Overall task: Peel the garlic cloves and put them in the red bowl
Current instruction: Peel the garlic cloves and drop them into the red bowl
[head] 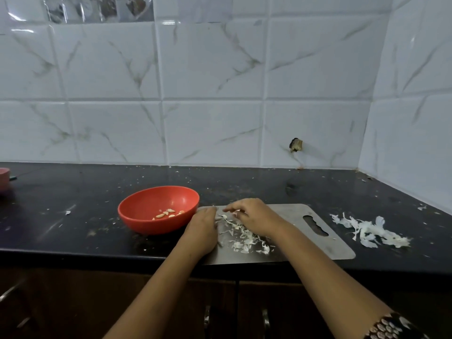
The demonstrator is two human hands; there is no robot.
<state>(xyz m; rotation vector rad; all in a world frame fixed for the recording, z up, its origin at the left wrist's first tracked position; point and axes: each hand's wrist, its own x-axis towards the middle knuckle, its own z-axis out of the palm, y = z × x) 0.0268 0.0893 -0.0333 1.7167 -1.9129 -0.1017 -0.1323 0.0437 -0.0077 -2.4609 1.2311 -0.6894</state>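
The red bowl [146, 206] stands on the black counter and holds several peeled garlic cloves [168, 213]. Just to its right lies a steel cutting board [305, 231] strewn with garlic skins [242, 237]. My left hand [203, 228] rests at the board's left edge beside the bowl, its fingers bent down and hidden from me. Over the board's far side, my right hand [254, 218] has curled fingers that pinch a small pale garlic clove [237, 212]. The two hands are close together, fingertips nearly meeting.
A pile of white garlic skins [369, 231] lies on the counter [73, 216] right of the board. A pink container [4, 178] sits at the far left edge. Tiled walls close off the back and right. The counter's front edge runs just below the board.
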